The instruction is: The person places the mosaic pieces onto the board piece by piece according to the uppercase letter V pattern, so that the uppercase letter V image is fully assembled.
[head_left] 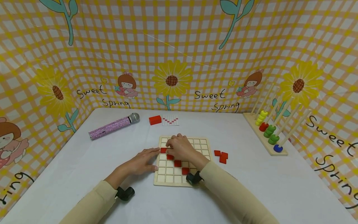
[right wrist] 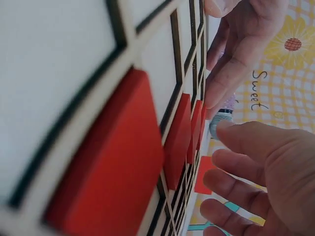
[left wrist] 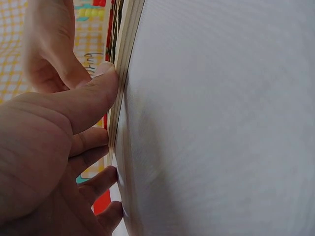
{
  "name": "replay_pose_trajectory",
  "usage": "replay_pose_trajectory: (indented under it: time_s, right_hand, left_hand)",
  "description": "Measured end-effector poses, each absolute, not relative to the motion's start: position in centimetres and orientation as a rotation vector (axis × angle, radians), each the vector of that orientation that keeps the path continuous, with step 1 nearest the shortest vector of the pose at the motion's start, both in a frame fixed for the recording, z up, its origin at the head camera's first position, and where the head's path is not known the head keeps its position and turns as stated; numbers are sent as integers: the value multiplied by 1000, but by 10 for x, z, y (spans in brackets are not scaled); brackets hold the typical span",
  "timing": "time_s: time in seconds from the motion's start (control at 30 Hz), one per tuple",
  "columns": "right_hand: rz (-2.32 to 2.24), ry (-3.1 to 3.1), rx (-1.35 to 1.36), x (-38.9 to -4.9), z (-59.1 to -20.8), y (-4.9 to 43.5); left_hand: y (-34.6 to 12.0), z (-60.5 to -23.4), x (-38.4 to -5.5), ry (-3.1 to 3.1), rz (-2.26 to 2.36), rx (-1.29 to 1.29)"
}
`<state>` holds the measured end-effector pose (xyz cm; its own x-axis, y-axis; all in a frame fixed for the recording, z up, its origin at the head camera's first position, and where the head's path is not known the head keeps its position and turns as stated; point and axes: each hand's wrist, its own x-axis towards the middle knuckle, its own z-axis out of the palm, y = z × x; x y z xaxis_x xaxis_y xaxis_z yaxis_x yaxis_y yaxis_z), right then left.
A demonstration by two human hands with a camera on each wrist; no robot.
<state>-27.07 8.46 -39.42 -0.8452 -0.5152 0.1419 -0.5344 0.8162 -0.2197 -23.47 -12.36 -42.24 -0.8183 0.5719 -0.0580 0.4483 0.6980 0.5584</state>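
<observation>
A wooden grid board (head_left: 170, 180) lies on the white table in front of me. Several red square tiles (head_left: 177, 163) sit in its cells, stepping diagonally from the upper left toward the lower middle. My left hand (head_left: 141, 162) steadies the board's left side; in the left wrist view its thumb (left wrist: 96, 93) presses the wooden edge. Over the upper left of the grid is my right hand (head_left: 180, 148), close to the tiles there. The right wrist view shows its fingers (right wrist: 236, 189) loosely bent and apart from the thumb, with no tile between them.
Three loose red tiles (head_left: 222, 160) lie right of the board. Behind it are a red block (head_left: 155, 120) and a card with a red V pattern (head_left: 170, 120). A glittery pink microphone (head_left: 113, 127) lies back left; a peg stand with coloured beads (head_left: 269, 132) stands at right.
</observation>
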Motion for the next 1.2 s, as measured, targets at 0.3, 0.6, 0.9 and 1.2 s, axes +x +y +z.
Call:
replay_pose_trajectory:
  time_s: [0.3,0.6,0.9,1.2]
  right_hand:
    - [415,-2901,797,-256,-383,102]
    - [410,-2784,775,-241,-380,143]
    - [406,-2795,674,-228,-381,192]
    - [418,-2782,561,-221,-386,245]
  left_hand:
    - [-125,-420,-233,2681,797,816]
    - [-125,-419,-233,2687,783,814]
    - [-124,-420,-234,2683,799,822]
    - [-123,-421,-233,2688,788,805]
